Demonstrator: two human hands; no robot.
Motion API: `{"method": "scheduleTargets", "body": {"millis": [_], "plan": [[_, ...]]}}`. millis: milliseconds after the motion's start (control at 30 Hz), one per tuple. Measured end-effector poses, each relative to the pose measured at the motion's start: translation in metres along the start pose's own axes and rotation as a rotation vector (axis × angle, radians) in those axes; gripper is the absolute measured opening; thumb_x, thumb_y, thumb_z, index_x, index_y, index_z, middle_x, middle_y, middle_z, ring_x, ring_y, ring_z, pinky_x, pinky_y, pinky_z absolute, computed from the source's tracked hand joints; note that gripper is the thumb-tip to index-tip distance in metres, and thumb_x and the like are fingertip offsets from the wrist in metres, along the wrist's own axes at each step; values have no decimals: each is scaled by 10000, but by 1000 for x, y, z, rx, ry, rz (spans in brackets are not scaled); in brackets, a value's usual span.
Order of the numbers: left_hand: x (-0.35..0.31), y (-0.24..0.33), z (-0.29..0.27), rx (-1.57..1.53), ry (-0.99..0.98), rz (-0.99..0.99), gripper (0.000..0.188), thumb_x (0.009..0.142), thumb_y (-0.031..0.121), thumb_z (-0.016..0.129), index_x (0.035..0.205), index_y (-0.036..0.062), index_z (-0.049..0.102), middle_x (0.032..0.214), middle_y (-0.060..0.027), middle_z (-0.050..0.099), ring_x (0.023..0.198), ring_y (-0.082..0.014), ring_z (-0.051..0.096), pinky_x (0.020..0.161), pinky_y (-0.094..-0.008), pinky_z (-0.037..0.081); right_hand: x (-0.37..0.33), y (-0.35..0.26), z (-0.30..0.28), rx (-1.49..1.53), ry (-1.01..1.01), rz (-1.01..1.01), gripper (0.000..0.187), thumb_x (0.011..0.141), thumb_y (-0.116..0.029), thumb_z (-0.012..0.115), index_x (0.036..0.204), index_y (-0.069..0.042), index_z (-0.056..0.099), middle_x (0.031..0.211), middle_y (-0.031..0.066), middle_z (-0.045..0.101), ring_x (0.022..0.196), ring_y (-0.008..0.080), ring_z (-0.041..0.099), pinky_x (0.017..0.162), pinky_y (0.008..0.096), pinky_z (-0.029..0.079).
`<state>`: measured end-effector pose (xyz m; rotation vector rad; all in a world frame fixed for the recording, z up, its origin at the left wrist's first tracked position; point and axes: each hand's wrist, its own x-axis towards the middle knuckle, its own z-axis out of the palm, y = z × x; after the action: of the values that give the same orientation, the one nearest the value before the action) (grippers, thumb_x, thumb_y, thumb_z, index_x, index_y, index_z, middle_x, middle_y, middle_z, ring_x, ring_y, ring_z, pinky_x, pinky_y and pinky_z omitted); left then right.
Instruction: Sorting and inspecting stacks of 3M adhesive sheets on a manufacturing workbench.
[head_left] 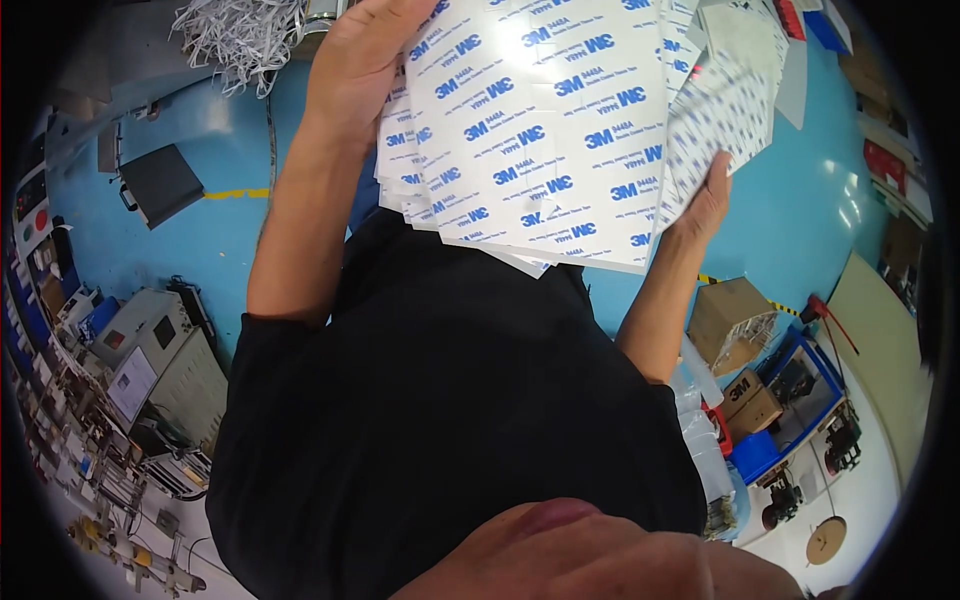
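Observation:
In front of my chest is a fanned stack of white sheets [540, 130] covered with repeated blue print, its lower edges uneven. My left hand [365, 55] is closed on the stack's left side near the top, its fingers partly hidden by the paper and cut by the frame edge. My right hand [703, 205] grips the lower end of a second group of sheets [735, 110] on the right, thumb on their right edge. Those sheets look smeared by motion and tilt away from the larger stack; how they join behind it is hidden.
A heap of shredded white paper [240, 40] lies at the upper left. On the blue floor [240, 140] stands a dark grey case [165, 185]. Machines [150, 345] line the left; an opened cardboard box [733, 310] and a blue-framed unit [815, 385] stand at the right.

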<state>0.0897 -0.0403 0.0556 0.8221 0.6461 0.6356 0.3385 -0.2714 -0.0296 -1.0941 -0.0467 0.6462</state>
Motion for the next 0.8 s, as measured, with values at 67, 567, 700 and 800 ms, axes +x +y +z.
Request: {"method": "scheduleTargets", "body": {"millis": [67, 567, 700, 800], "plan": [[6, -10, -1, -6, -1, -23, 331, 929, 280, 507, 1041, -22, 582, 924, -71, 649, 754, -94, 609, 675, -199, 474, 2, 5, 13, -263, -75, -114, 410, 923, -141, 471, 1277, 40, 368, 1172, 215, 525, 946, 288, 610, 769, 375, 550], [1, -34, 9, 79, -82, -27, 233, 873, 118, 599, 1046, -37, 590, 960, -94, 645, 811, -128, 616, 719, -258, 500, -39, 7, 102, -378, -240, -81, 240, 891, -81, 530, 1097, 32, 481, 905, 148, 649, 666, 144, 663, 514, 220, 544], [5, -39, 6, -203, -357, 111, 258, 855, 99, 617, 1068, -42, 581, 975, -107, 645, 815, -142, 626, 726, -269, 510, -37, 7, 104, -336, -282, -52, 250, 889, -64, 516, 1122, 19, 478, 904, 147, 650, 659, 145, 665, 508, 216, 545], [0, -35, -1, -108, -154, -140, 271, 873, 126, 588, 1099, -22, 566, 1015, -101, 629, 862, -155, 617, 770, -295, 501, -41, 3, 112, -307, -334, 8, 271, 881, -34, 520, 1138, 22, 455, 972, 138, 632, 744, 138, 649, 590, 226, 531]]}}
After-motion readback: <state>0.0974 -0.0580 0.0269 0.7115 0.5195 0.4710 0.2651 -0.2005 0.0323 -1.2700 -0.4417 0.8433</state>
